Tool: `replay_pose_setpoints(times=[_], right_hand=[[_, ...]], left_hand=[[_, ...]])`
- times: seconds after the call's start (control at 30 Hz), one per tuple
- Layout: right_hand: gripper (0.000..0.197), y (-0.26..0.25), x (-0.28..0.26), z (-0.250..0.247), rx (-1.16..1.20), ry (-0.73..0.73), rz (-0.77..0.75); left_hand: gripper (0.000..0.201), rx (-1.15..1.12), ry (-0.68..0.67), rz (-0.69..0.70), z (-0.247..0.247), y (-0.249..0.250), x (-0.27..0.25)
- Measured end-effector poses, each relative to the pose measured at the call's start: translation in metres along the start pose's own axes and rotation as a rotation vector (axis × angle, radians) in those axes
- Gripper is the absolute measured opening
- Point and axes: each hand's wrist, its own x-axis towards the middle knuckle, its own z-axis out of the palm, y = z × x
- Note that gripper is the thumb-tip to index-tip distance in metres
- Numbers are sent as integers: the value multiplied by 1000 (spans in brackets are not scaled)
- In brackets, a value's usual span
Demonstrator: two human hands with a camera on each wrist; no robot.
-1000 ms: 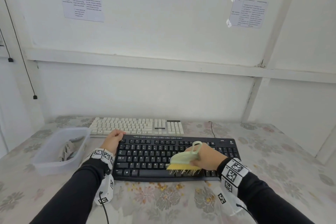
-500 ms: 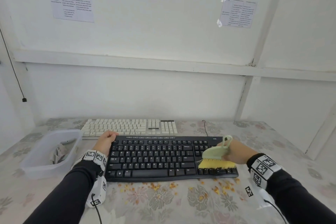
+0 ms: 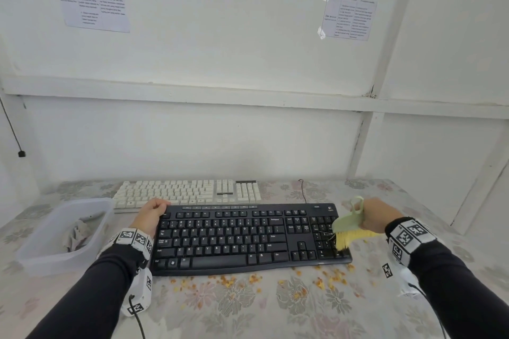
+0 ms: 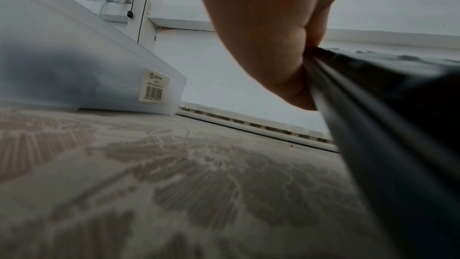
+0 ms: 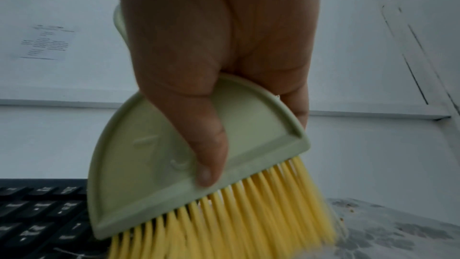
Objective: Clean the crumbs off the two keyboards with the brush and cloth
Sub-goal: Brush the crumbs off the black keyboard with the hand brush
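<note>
A floral-clothed desk (image 3: pixel 275 311) under white walls carries crumbs (image 3: pixel 316 281) before the black keyboard (image 3: pixel 234 239). The left hand (image 3: pixel 151 215) curls on its corner; the right hand (image 3: pixel 377 215) grips the brush (image 3: pixel 347 224) over its right end. Behind lies the white keyboard (image 3: pixel 187 191); left, a plastic tub (image 3: pixel 35 245) holding the cloth (image 3: pixel 75 234).

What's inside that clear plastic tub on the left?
The plastic tub holds a crumpled grey cloth. Anything beneath the cloth is hidden, and the frosted walls blur the rest.

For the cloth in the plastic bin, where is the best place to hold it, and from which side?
Pinch the raised folds of the cloth, coming straight down through the open top of the bin. It lies crumpled low inside, and the walls block any sideways approach.
</note>
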Motion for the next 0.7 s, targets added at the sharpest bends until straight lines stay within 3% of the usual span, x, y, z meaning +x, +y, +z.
replay_pose_setpoints(times=[0.07,0.13,0.2,0.4,0.53,0.7], right_hand=[[17,-2,-1,-5,10,10,-6],[3,-8,-3,-13,63,25,-11],[8,-19,-5,-20,174,32,-50],[12,-100,-14,-17,472,15,-333],[36,-176,-25,-7,445,-108,-487],[30,-255,-41,10,338,-115,-674]], left_hand=[[27,-1,3,-1,0,0,0],[27,-13,5,-3,0,0,0],[27,-19,9,4,1,0,-1],[27,-41,15,4,2,1,-3],[27,-34,12,-3,1,1,-3],[26,-51,0,-14,1,4,-7]])
